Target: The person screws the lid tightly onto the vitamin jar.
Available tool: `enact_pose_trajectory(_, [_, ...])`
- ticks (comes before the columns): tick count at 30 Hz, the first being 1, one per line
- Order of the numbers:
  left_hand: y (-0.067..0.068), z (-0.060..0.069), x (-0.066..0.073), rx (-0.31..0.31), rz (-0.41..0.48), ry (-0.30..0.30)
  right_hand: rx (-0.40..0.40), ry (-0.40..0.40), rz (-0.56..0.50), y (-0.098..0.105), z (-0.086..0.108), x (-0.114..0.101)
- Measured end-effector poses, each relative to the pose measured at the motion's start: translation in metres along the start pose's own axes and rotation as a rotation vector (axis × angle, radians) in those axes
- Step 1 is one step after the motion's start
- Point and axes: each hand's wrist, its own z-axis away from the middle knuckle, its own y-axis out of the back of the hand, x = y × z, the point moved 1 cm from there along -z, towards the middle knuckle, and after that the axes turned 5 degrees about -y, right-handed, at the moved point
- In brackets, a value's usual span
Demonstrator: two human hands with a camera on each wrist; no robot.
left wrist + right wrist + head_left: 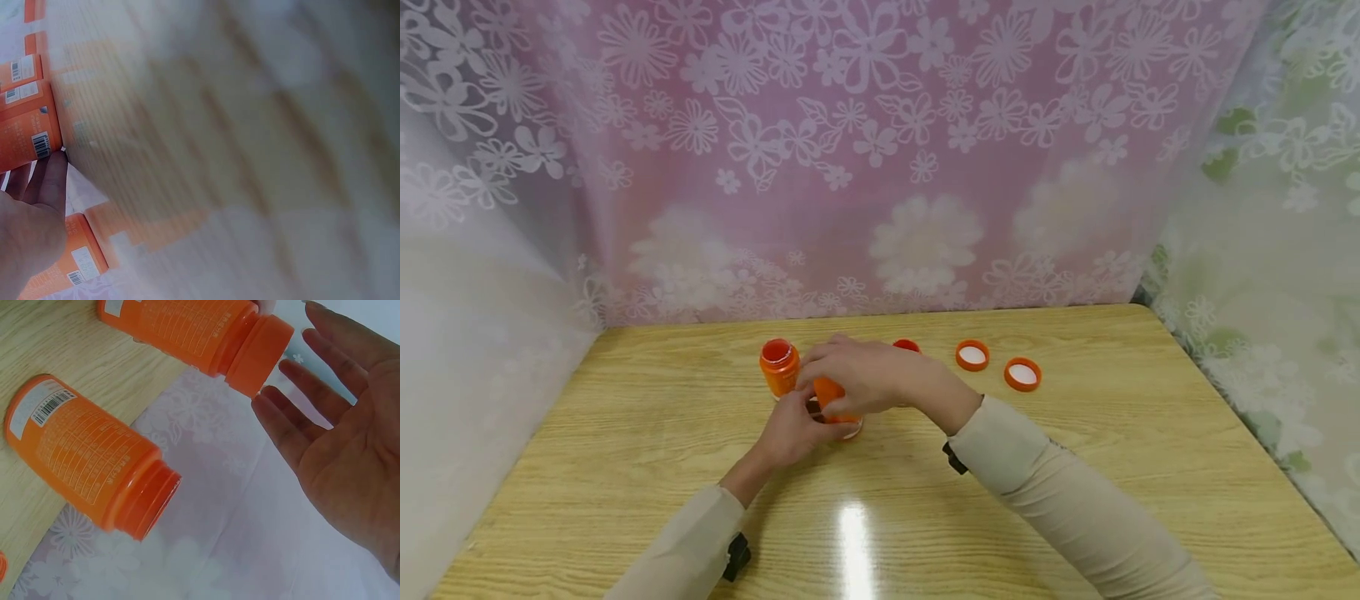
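Observation:
My left hand (793, 429) grips an orange bottle (828, 392) low down, with the thumb across its near side; the bottle stands upright on the table. An orange cap (261, 355) sits on its neck in the right wrist view. Over the top of it reaches my right hand (868, 375), its fingers loosely spread around the cap, some tips touching or nearly touching its edge. An uncapped orange bottle (779, 367) stands just left of the hands. Another uncapped bottle (87, 447) is mostly hidden behind my right hand in the head view.
Two orange caps, one farther (972, 355) and one nearer (1022, 374), lie with white insides up, right of the hands. The wooden table (1075, 500) ends at a pink flowered curtain (865, 167) behind; pale curtains hang at both sides.

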Motion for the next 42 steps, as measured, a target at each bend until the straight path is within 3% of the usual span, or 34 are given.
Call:
enact_pose_trajectory(8, [-0.001, -0.001, -0.001, 0.02, -0.016, 0.017, -0.052, 0.047, -0.01, -0.002, -0.008, 0.005])
enact_pose_trajectory(18, [-0.001, -0.001, 0.0, 0.019, -0.022, 0.057, -0.043, -0.078, -0.054, -0.008, -0.014, 0.006])
enact_pose_trajectory(32, [-0.002, -0.002, -0.002, 0.008, -0.011, 0.062, 0.036, -0.262, 0.083, -0.009, -0.014, -0.01])
enact_pose_trajectory(42, [-0.003, -0.001, -0.002, 0.011, 0.01, 0.047, 0.068, -0.342, 0.122, -0.011, -0.015, -0.017])
